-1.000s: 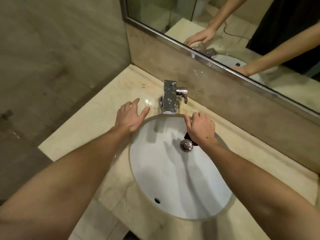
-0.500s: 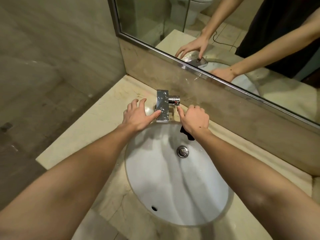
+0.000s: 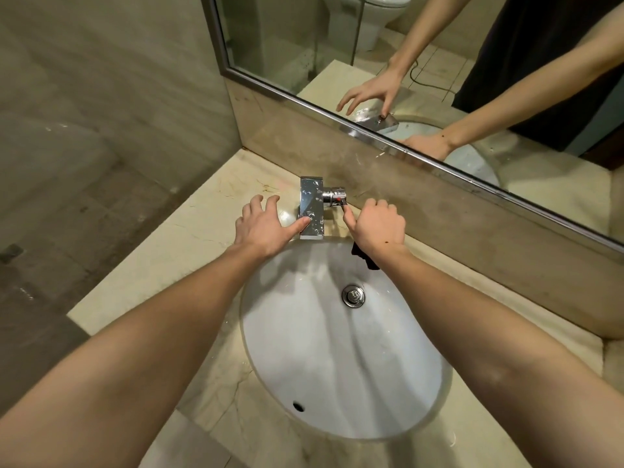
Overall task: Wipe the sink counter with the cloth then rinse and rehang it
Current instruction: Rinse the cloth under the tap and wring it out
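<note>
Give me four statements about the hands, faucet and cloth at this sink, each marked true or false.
1. The right hand holds a dark cloth. True.
2. Water is streaming from the faucet. False: no stream shows.
3. The left hand touches the faucet with its thumb. True.
4. The cloth lies spread over the basin drain. False: it is bunched in the right hand's grip; the drain is uncovered.
</note>
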